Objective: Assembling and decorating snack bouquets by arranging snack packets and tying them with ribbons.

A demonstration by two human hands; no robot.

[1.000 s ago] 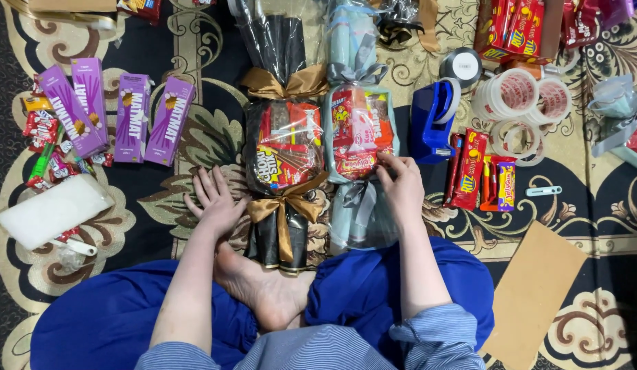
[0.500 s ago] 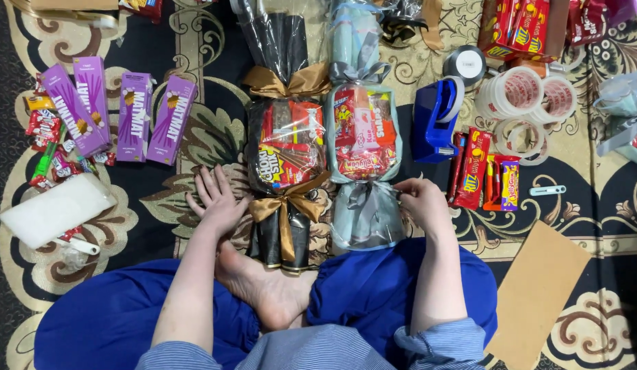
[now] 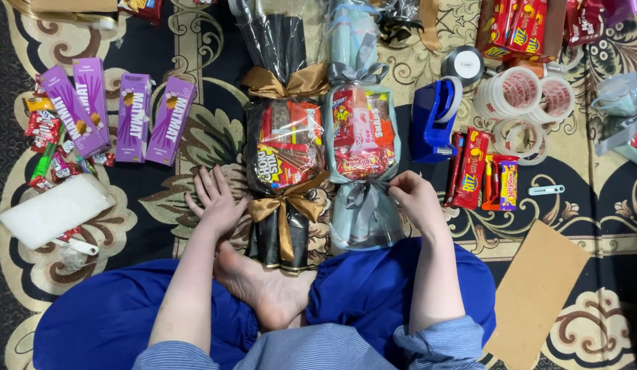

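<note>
Two hands work at mid-frame on the patterned carpet (image 3: pixel 195 147): the left hand (image 3: pixel 215 205) lies flat with fingers spread beside the gold-ribboned snack bundle (image 3: pixel 285 157). The right hand (image 3: pixel 416 199) pinches the grey ribbon (image 3: pixel 363 195) on the pale-blue snack bundle (image 3: pixel 363 137); farther up right sit a blue tape dispenser (image 3: pixel 431 123) and tape rolls (image 3: pixel 521 96).

Bright, even overhead light, soft shadows, cellophane glare, sharp focus throughout.

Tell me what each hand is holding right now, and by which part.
The right hand pinches the grey ribbon at the lower tie of the light-blue gift pack. The left hand holds nothing; it rests open on the carpet.
</note>
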